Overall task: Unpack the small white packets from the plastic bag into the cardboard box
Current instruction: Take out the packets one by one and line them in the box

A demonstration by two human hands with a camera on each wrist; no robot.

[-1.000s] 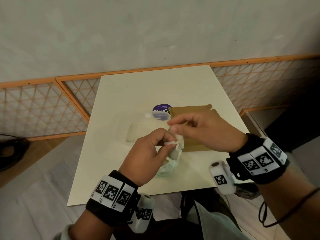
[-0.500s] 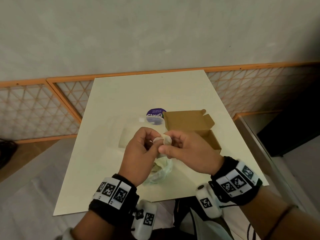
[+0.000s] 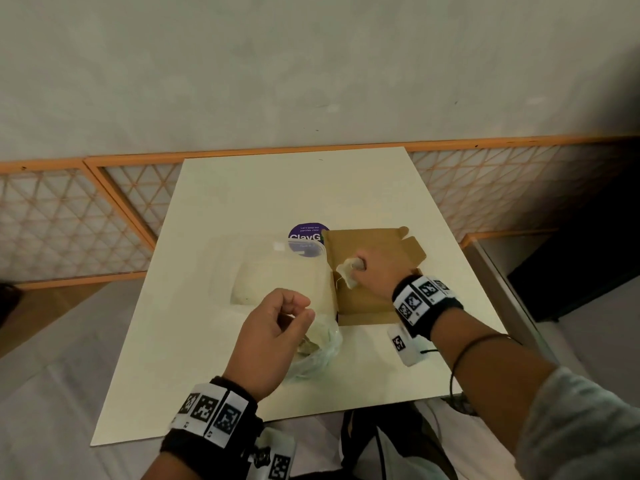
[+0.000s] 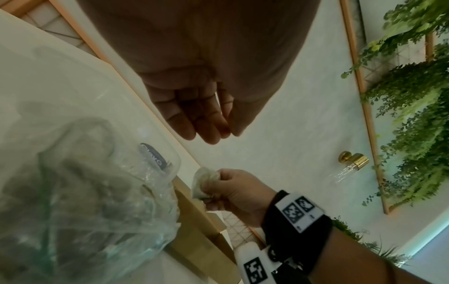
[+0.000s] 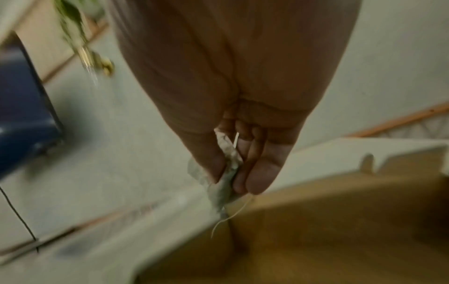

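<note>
**Packet held over the box**

The left hand [image 3: 273, 336] hovers above the plastic bag [image 3: 320, 351] on the desk [image 3: 194, 341], fingers loosely curled, apparently empty. Farther off, the right hand [image 3: 375, 268] pinches a small white packet [image 3: 348, 271] over the open cardboard box [image 3: 367, 299]; a clear container [image 3: 277, 271] sits alongside.

A small white packet [image 3: 347, 271], crumpled with a thin string trailing, hangs over the open brown cardboard box [image 3: 367, 299] at centre right of the head view, its lid flap folded back. The clear plastic bag [image 3: 320, 351], crinkled and slumped, lies at lower centre with more packets inside.
</note>
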